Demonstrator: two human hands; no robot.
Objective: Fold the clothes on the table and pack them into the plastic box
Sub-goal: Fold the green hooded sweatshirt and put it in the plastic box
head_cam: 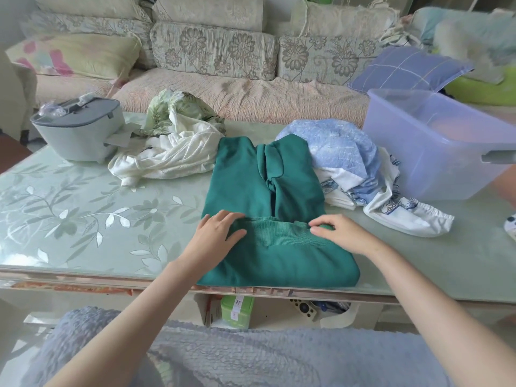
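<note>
Pinching one green sweater's (265,191) ribbed hem, right hand (339,231) grips; left hand (216,233) lies flat, released, beside it.

A: Colours? Knit sweater (251,191) w/ ribbed hem: solid teal green. Glass-topped table (69,205): pale mint, white & grey-green leaf print.
B: Crumpled tops: one cream-white (167,157), one w/ green leaf print (178,113). Rumpled cloth (340,146): light blue, faint white lines. Plastic box (435,146): translucent lavender-blue. Sofa (223,51): beige, brown-grey flower pattern.
</note>
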